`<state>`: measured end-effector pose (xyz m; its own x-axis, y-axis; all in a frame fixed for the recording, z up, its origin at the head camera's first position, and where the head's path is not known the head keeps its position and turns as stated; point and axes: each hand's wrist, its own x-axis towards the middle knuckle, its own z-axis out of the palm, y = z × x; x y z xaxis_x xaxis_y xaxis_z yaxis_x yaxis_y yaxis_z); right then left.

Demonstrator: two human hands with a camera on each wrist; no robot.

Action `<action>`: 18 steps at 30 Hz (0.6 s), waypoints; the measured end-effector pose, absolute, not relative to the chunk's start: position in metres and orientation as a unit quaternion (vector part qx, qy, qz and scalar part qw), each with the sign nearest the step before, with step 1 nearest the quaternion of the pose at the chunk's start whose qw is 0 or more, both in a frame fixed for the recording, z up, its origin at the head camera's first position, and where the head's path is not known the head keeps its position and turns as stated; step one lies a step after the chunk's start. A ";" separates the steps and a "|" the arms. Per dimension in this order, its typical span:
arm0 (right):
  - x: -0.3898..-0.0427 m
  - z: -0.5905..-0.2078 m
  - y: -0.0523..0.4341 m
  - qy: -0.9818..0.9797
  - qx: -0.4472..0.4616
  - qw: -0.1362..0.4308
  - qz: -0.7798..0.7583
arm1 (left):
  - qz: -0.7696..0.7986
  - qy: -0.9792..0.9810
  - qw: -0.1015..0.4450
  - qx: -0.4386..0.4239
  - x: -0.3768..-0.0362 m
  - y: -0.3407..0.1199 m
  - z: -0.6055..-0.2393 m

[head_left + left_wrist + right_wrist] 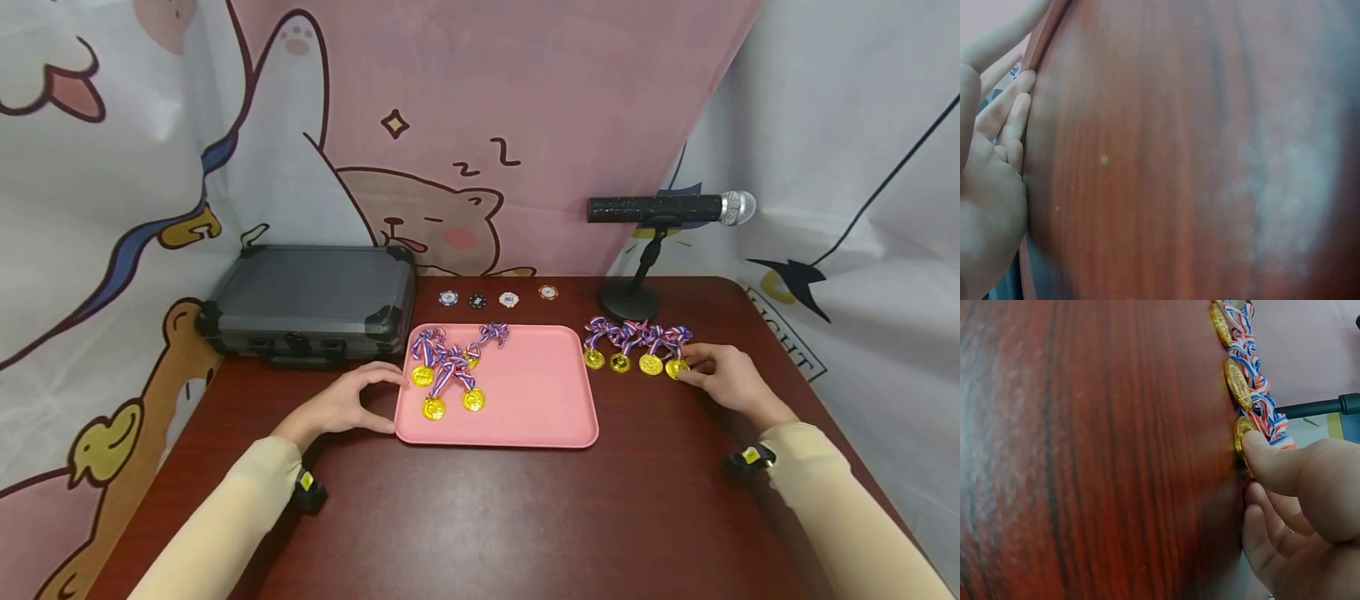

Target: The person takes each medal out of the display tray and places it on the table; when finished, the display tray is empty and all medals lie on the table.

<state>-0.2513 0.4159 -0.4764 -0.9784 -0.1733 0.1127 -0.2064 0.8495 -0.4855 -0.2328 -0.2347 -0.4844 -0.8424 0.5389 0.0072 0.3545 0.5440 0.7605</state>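
My right hand (726, 379) is at the right end of a row of gold medals with striped ribbons. Its thumb lies on the face of the rightmost medal (1244, 440), pinching it at the edge with the fingers behind. Beside it stand several more medals, among them one medal (650, 364) just to its left. A pink tray (536, 392) lies mid-table, with several gold medals (433, 408) and their bunched red, white and blue ribbons on its left half. My left hand (352, 400) rests at the tray's left edge, thumb and fingers spread apart, their tips right at the rim.
A dark grey case (315, 287) sits at the back left. Poker chips (508, 299) line the back of the table behind the tray. A black microphone (660, 208) on a stand (628, 296) rises behind the right-hand medals. Printed cloth hangs around the table's back and sides.
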 end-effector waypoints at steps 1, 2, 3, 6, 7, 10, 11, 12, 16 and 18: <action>-0.251 -0.476 0.415 -0.962 0.098 0.032 0.251 | 0.402 0.872 0.115 0.255 -0.232 -0.235 -0.484; -0.251 -0.476 0.415 -0.964 0.098 0.032 0.247 | 0.403 0.872 0.115 0.255 -0.232 -0.235 -0.484; -0.251 -0.476 0.416 -0.965 0.096 0.032 0.244 | 0.402 0.871 0.114 0.256 -0.233 -0.235 -0.485; -0.251 -0.472 0.416 -0.965 0.095 0.035 0.243 | 0.403 0.871 0.114 0.255 -0.232 -0.235 -0.485; -0.250 -0.471 0.417 -0.965 0.092 0.038 0.242 | 0.404 0.871 0.114 0.256 -0.232 -0.235 -0.485; -0.249 -0.464 0.418 -0.966 0.075 0.044 0.244 | 0.405 0.870 0.113 0.257 -0.232 -0.235 -0.486; -0.248 -0.462 0.418 -0.966 0.068 0.046 0.245 | 0.405 0.870 0.112 0.258 -0.232 -0.235 -0.486; -0.247 -0.458 0.417 -0.966 0.061 0.050 0.247 | 0.405 0.870 0.112 0.259 -0.233 -0.236 -0.486; -0.245 -0.442 0.399 -0.959 0.059 0.075 0.267 | 0.400 0.872 0.109 0.260 -0.233 -0.235 -0.486; -0.244 -0.434 0.382 -0.953 0.074 0.087 0.282 | 0.398 0.874 0.110 0.256 -0.233 -0.235 -0.485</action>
